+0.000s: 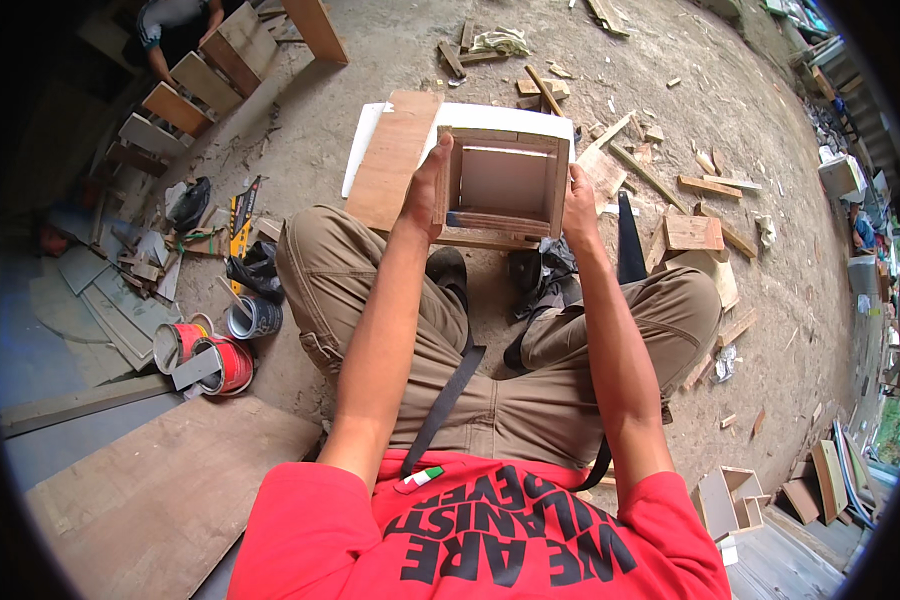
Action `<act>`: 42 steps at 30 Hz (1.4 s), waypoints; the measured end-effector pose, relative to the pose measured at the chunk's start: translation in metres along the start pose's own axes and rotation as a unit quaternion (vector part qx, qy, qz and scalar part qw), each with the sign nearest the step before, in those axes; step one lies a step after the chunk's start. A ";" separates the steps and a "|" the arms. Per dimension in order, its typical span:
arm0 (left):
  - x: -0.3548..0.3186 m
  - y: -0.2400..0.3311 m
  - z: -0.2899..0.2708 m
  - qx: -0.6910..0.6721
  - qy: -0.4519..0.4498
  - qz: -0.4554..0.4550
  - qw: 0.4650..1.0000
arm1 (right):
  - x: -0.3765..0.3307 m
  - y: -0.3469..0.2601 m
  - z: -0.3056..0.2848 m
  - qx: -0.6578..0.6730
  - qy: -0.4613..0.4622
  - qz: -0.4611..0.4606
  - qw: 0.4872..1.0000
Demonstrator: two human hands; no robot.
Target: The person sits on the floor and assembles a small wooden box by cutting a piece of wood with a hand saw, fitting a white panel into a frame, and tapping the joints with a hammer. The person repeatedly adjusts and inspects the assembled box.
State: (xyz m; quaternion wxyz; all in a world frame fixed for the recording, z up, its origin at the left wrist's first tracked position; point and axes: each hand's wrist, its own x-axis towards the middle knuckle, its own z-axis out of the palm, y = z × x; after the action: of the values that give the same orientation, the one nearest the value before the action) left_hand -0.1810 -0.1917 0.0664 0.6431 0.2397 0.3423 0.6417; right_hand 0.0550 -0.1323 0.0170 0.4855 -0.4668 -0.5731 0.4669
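Observation:
I hold a small open wooden box (505,185) in front of me with both hands, its open side facing me. My left hand (430,190) grips its left wall, thumb inside the opening. My right hand (577,205) clasps its right wall. The box hangs above my knees, over a brown plywood board (392,160) and a white sheet (362,140) on the dirt ground. I sit with my legs bent, in khaki trousers and a red shirt.
Red and grey tins (215,355) stand at my left by a wooden board (160,490). Wood offcuts (695,230) litter the ground on the right. Another small box (727,498) lies at lower right. A person (175,30) works at wooden frames far left.

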 end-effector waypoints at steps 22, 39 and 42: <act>-0.006 0.008 0.006 -0.001 -0.024 0.009 1.000 | -0.008 -0.016 0.002 0.077 -0.003 0.017 0.997; -0.021 0.021 0.025 0.023 -0.032 0.013 0.999 | -0.004 -0.018 0.002 0.066 0.019 -0.021 0.997; -0.018 0.018 0.022 0.022 -0.038 0.026 0.999 | -0.005 -0.023 0.003 0.078 0.020 -0.010 0.997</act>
State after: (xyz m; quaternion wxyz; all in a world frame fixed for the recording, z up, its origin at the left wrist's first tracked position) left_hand -0.1752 -0.2060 0.0967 0.6331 0.2868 0.3254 0.6411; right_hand 0.0510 -0.1406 0.0385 0.5365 -0.4313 -0.5299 0.4953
